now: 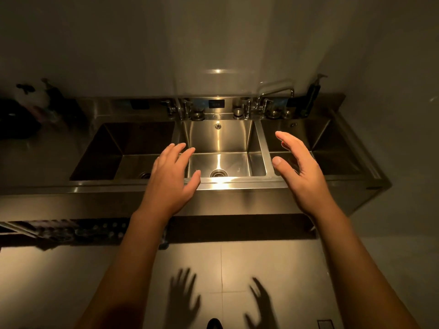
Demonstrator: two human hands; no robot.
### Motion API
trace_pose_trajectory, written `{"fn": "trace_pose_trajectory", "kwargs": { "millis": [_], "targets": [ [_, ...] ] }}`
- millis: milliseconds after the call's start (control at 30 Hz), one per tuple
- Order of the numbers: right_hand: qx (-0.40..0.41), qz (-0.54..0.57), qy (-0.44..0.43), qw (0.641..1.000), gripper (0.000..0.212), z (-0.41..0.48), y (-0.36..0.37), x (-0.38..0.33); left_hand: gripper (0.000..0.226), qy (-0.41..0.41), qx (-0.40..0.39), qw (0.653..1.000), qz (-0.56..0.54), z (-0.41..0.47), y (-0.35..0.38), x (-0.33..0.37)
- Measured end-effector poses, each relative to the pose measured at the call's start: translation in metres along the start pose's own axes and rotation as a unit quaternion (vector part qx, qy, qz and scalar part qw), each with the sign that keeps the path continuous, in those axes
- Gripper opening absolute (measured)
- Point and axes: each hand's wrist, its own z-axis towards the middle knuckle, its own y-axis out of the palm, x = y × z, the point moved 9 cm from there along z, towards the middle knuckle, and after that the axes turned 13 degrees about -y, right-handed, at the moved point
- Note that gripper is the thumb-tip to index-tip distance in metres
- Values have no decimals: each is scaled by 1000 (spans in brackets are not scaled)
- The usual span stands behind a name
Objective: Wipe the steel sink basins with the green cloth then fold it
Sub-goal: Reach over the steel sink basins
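A steel sink unit (237, 185) with three basins runs along the wall. The middle basin (237, 141) is lit, with a round drain (218, 173) at its floor. The left basin (133, 143) and right basin (332, 143) lie in shadow. My left hand (172, 178) hovers palm down over the divider between the left and middle basins, fingers spread and holding nothing. My right hand (300, 172) hovers over the divider between the middle and right basins, fingers apart and empty. No green cloth is in view.
Faucets and taps (259, 103) line the back ledge. A soap pump bottle (311, 96) stands at the back right. Dark items and a pale bag (31, 100) sit on the counter at the far left. Tiled floor (237, 269) lies below, with a dark mat by the sink's base.
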Motion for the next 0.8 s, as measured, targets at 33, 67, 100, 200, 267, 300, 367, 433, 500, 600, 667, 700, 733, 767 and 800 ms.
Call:
{"fn": "trace_pose_trajectory", "kwargs": {
  "millis": [33, 67, 100, 200, 267, 300, 367, 433, 500, 600, 667, 700, 733, 767, 800],
  "targets": [
    [0, -11, -4, 1000, 59, 5, -2, 3, 63, 2, -4, 1000, -2, 7, 4, 2],
    [-1, -19, -8, 1000, 59, 10, -5, 7, 64, 5, -8, 1000, -3, 14, 8, 5],
    [-2, -23, -12, 1000, 59, 15, -7, 11, 64, 9, -11, 1000, -3, 20, 12, 9],
    [-4, -33, -13, 999, 61, 29, -14, 28, 61, 17, -13, 1000, 5, 40, 27, 20],
    [-7, -35, -13, 999, 61, 39, -18, 43, 61, 17, -16, 1000, 12, 54, 39, 28],
    [-8, -34, -13, 999, 61, 44, -20, 50, 61, 19, -15, 1000, 18, 61, 44, 33],
    [-7, -25, -14, 1000, 60, 56, -26, 67, 61, 28, -9, 999, 37, 76, 55, 44],
    [-5, -14, -14, 1000, 59, 70, -34, 85, 61, 32, -1, 998, 57, 92, 66, 55],
    [-9, -3, -11, 1000, 60, 86, -43, 105, 60, 29, 5, 997, 71, 110, 77, 67],
    [-8, 21, -6, 1000, 64, 113, -58, 136, 60, 21, 12, 996, 89, 137, 93, 87],
    [-3, 38, 0, 999, 68, 129, -68, 155, 61, 12, 13, 994, 108, 155, 104, 99],
    [-3, 43, -3, 999, 67, 137, -74, 164, 61, 7, 14, 993, 117, 163, 109, 105],
    [-5, 44, -9, 999, 67, 144, -79, 172, 62, 3, 14, 992, 125, 171, 115, 112],
    [-7, 43, -14, 999, 66, 151, -84, 181, 62, -1, 13, 991, 130, 178, 121, 119],
    [-11, 43, -16, 999, 67, 157, -89, 191, 62, -6, 10, 991, 134, 186, 127, 125]
  ]
}}
